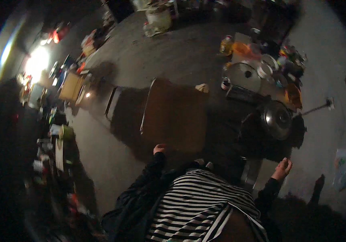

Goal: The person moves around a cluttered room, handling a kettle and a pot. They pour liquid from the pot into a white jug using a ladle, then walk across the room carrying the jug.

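Observation:
My left hand [159, 148] is near the front edge of a low brown flat-topped piece [176, 118], which could be a small table or a box. Whether it touches that edge, I cannot tell. A thin pale strip [147, 106] runs along the brown top's left side, and a pale crumpled cloth-like thing [202, 88] sits at its far right corner. Out to the right is my right hand [282, 169], fingers bent, beside a pale flat panel [260, 174]. I see nothing clearly held in either hand. The picture is dim and blurred.
At the right stand a domed metal lid [277, 119], a large round pan or lid [242, 77], white bowls [265, 70] and a bottle of yellow liquid [226, 45]. A pale bucket [158, 19] is at the back. Clutter and a cardboard box [71, 86] line the left.

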{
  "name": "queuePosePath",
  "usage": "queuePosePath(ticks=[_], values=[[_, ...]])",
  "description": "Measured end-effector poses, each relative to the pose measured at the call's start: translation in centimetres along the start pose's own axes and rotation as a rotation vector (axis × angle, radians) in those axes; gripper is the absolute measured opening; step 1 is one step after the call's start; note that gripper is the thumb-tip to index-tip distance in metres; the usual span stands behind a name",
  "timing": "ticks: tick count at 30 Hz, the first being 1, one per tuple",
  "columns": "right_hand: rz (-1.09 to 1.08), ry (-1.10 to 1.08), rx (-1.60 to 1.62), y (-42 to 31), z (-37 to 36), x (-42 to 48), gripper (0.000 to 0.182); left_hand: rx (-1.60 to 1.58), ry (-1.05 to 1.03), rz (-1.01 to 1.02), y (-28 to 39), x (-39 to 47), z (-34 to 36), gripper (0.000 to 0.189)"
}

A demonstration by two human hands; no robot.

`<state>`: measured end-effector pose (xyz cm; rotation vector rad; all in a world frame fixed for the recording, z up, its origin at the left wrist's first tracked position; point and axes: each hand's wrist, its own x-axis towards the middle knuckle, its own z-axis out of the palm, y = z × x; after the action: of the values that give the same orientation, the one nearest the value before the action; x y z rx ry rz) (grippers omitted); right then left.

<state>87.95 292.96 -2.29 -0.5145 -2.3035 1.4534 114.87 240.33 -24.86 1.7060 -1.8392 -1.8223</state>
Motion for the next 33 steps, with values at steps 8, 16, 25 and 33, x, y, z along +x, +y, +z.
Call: queuePosePath(ticks=[8,16,25,33], values=[[-0.087,-0.760,0.367,1.7,15.6,-1.2,0.022,0.304,0.022,0.053,-18.7,-4.3,-9.9,0.032],[-0.070,-1.265,-0.072,-4.3,25.3,-15.5,0.022,-0.823,0.088,-0.404,-20.7,-11.7,-12.0,0.031],[-0.118,-1.565,-0.008,-7.8,39.8,-35.0,0.021,-1.070,0.053,-0.646,-21.3,-5.0,-22.9,0.025],[-0.081,-1.439,-0.515,-3.1,56.0,-51.4,0.080,-1.041,0.374,-0.092,-14.9,-5.3,-42.2,0.026]])
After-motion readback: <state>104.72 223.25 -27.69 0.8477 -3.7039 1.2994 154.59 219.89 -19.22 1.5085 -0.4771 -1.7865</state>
